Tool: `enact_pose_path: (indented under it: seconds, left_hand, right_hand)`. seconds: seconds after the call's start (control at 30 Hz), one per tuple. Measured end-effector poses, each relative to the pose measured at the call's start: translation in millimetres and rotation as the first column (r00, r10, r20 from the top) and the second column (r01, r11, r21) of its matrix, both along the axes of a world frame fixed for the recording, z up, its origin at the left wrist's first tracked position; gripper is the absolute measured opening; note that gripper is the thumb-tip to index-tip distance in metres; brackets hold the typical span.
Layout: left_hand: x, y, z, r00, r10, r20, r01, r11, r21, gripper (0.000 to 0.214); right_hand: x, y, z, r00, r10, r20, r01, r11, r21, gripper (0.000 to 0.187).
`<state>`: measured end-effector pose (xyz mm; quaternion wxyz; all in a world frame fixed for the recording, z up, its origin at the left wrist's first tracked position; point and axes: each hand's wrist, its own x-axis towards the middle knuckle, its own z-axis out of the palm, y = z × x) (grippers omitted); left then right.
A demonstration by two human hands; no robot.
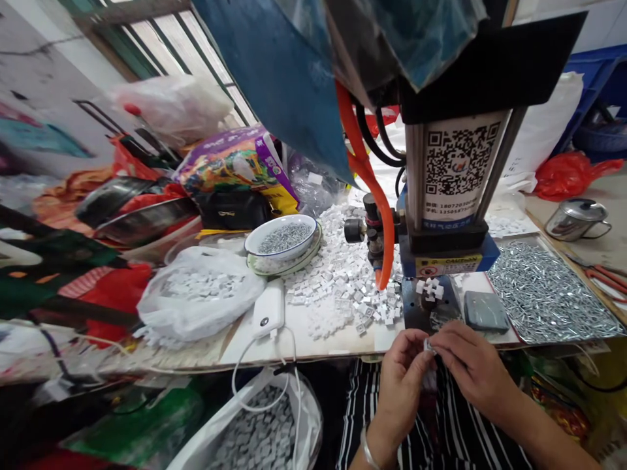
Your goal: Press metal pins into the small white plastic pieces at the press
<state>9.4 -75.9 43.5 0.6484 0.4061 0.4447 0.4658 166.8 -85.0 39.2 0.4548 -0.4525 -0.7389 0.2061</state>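
Observation:
My left hand (402, 378) and my right hand (473, 369) meet just in front of the table edge, above my striped lap. Both pinch a small white plastic piece (430, 346) between their fingertips. Right behind them stands a small press machine (453, 189) with a QR label; a few white pieces (430, 288) sit on its dark base plate. A heap of white plastic pieces (343, 274) lies left of the machine. A tray of small metal screws (548, 294) lies to its right.
A bowl of screws (283, 238), a white power bank (268, 310) with cable and a plastic bag of white pieces (196, 294) sit at left. Another bag of pieces (259, 431) hangs below the table. A metal pot (577, 219) and pliers (602, 274) lie far right.

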Motion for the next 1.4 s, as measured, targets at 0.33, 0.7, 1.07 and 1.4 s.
enact_pose_path:
  seconds: [0.33, 0.7, 1.07, 1.4]
  left_hand:
    - [-0.7, 4.0, -9.4, 0.991, -0.085, 0.100, 0.090, 0.995, -0.051, 0.035]
    - [6.5, 7.8, -5.9, 0.990, -0.131, 0.043, 0.134, 0.987, -0.089, 0.038]
    - [7.7, 6.3, -7.3, 0.991, -0.132, -0.002, 0.131, 0.987, -0.091, 0.040]
    - [15.9, 74.1, -5.9, 0.967, 0.147, -0.209, -0.079, 0.950, 0.302, 0.032]
  right_hand:
    - [5.6, -3.4, -8.4, 0.987, 0.007, 0.158, -0.019, 0.997, 0.078, 0.037]
    - [4.9, -0.8, -5.6, 0.941, 0.011, 0.339, -0.089, 0.973, 0.213, 0.054]
    - [3.7, -3.3, -13.1, 0.955, -0.035, 0.296, -0.026, 0.980, 0.198, 0.045]
    - [38.3, 62.4, 12.6, 0.984, -0.175, -0.045, 0.174, 0.985, -0.019, 0.017]
